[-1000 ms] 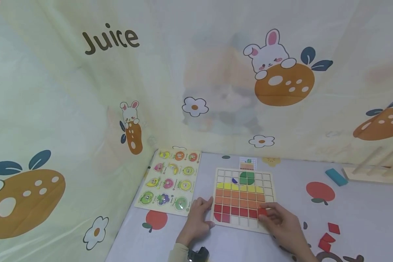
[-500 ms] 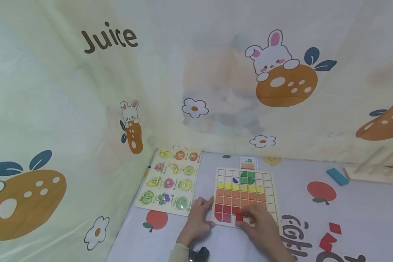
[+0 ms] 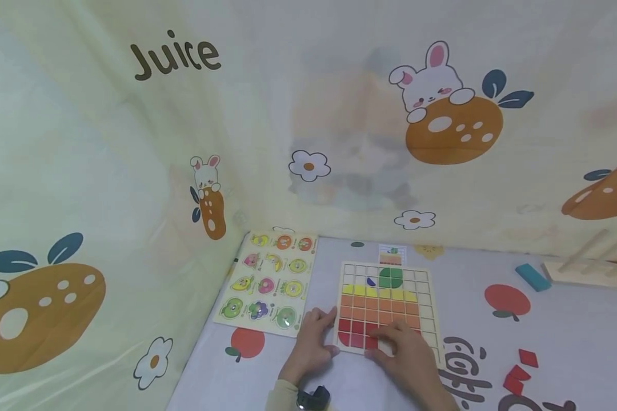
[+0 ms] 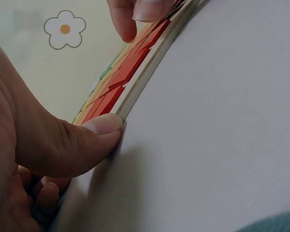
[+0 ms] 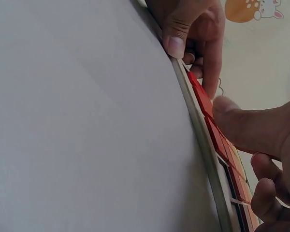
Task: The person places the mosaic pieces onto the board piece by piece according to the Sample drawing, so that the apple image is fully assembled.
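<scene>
The wooden grid board point(image 3: 437, 342) lies on the table, partly filled with rows of red, orange and yellow tiles, a green rounded shape point(image 3: 391, 278) and a small blue piece point(image 3: 372, 281). My left hand point(image 3: 311, 342) holds the board's near left corner, its thumb on the front edge in the left wrist view. At the bottom row, my right hand point(image 3: 408, 357) has thumb and index finger about a red tile point(image 3: 371, 343). In the left wrist view another red tile point(image 4: 130, 67) sits slightly raised. The right hand covers part of the red rows.
Several loose red tiles point(image 3: 516, 379) lie to the right. A fruit puzzle board point(image 3: 283, 277) is at the left, and a small picture card point(image 3: 392, 254) behind the grid board. A teal block point(image 3: 532, 277) and a wooden stand with pegs point(image 3: 586, 277) are at the back right.
My right hand has carried a red tile leftward from the board's right side to the bottom row, where the tile now lies beside the other red ones. The left hand stays at the corner.
</scene>
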The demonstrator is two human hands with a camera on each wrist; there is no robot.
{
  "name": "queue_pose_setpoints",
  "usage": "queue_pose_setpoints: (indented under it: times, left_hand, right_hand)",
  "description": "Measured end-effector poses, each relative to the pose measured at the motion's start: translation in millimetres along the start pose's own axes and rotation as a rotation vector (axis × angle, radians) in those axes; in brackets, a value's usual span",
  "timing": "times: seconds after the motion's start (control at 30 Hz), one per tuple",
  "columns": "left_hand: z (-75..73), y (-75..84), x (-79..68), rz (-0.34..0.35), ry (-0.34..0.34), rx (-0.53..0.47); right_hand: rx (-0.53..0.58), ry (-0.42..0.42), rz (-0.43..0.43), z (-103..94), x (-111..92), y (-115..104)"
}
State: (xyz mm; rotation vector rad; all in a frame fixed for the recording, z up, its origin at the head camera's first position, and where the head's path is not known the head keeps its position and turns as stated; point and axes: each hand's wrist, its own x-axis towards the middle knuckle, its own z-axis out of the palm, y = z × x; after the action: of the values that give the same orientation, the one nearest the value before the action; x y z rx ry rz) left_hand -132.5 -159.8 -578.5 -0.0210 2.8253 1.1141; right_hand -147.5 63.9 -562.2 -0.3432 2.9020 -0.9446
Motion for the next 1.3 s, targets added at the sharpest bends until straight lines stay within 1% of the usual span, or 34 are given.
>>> queue_pose_setpoints:
  times: [0.2,0.43,0.57,0.67,0.7,0.77,0.87,0.97,1.07,1.13,1.2,1.3]
  left_hand:
    - [-0.9,1.1,1.2,0.01,0.001,0.006]
    - [-0.6,3.7,1.3,0.002,0.004,-0.011]
    - [1.8,3.6,1.4,0.005,0.0,-0.018]
    - [3.4,3.6,0.9,-0.001,0.0,-0.016]
    - [3.9,3.5,0.9,-0.002,-0.001,-0.016]
    - [4.4,3.0,0.9,-0.007,-0.003,-0.015]
    - [5.3,1.8,1.5,-0.002,-0.007,-0.006]
    - [5.3,1.4,1.6,0.004,-0.007,-0.007]
    - [3.7,2.1,1.1,0.012,0.001,-0.004]
    - [2.4,2.9,0.2,0.011,0.008,-0.007]
    - [0.7,3.8,-0.5,0.017,0.015,-0.007]
    - [-0.3,4.7,-1.1,0.023,0.023,-0.004]
  right_hand:
    - [-0.009,0.04,-0.005,-3.3,-1.5,-1.2]
    - [-0.037,0.064,-0.045,-0.2,0.8,2.1]
    - [0.003,0.059,-0.052,-2.1,0.4,8.9]
    - [0.05,0.062,-0.025,-9.2,-2.5,19.4]
    - [0.06,0.056,-0.002,-14.1,-3.5,23.9]
    - [0.057,0.037,0.061,-27.1,-5.3,36.2]
    - [0.035,-0.053,0.173,-55.0,-7.9,62.8]
    - [-0.032,-0.157,0.266,-83.4,-14.0,96.3]
    - [-0.091,-0.238,0.304,-107.4,-23.6,129.7]
    - [-0.112,-0.282,0.333,-119.7,-29.7,147.6]
    - [-0.132,-0.313,0.343,-128.3,-35.2,162.2]
    - [-0.145,-0.335,0.349,-134.3,-40.3,175.1]
